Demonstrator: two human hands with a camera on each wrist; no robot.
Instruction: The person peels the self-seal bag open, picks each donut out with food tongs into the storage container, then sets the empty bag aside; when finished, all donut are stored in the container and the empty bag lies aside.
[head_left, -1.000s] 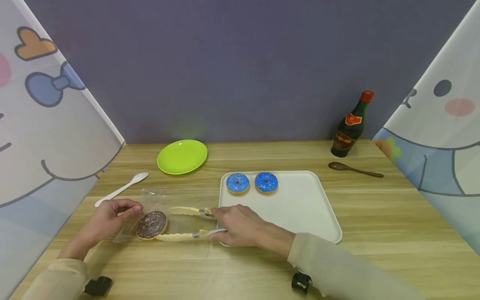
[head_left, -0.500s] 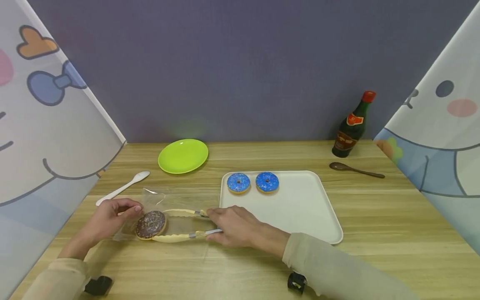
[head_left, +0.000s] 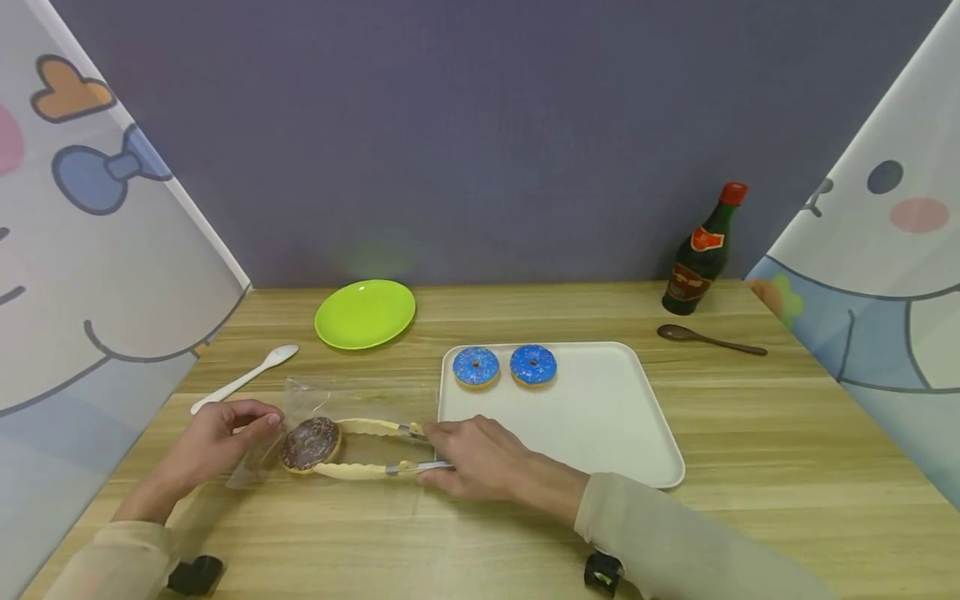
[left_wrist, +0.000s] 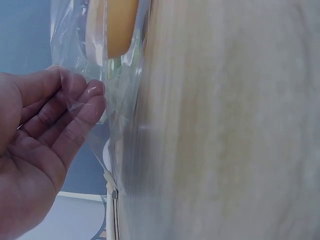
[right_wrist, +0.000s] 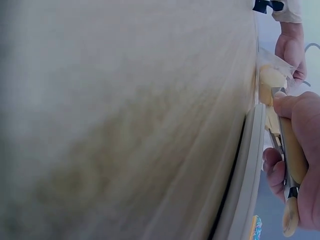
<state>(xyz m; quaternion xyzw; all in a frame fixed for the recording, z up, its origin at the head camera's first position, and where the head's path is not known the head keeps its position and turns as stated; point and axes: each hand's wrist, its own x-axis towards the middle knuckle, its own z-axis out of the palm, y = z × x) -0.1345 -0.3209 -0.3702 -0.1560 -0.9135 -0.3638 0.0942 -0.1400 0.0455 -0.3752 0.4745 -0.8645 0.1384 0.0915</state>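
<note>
A chocolate-brown doughnut with sprinkles (head_left: 311, 443) lies in a clear plastic bag (head_left: 315, 398) at the left of the table. My left hand (head_left: 228, 437) pinches the bag's edge between thumb and fingers; the left wrist view shows the film (left_wrist: 75, 107) at the fingertips and the doughnut's pale underside (left_wrist: 120, 27). In my right hand (head_left: 476, 457) are tongs with cream tips (head_left: 360, 472). They reach leftward into the bag, their two tips at opposite edges of the doughnut's right part. The right wrist view shows my fingers round the tong handles (right_wrist: 292, 150).
A white tray (head_left: 592, 433) with two blue doughnuts (head_left: 504, 367) stands right of the bag, under my right hand in the head view. A green plate (head_left: 365, 314) and a white spoon (head_left: 243, 379) lie back left. A dark bottle (head_left: 699, 258) and a brown spoon (head_left: 708, 340) are back right.
The tongs first slid left over the doughnut, then moved back right. The chocolate doughnut has shifted slightly right with them and tilted. My left hand has kept its place on the bag.
</note>
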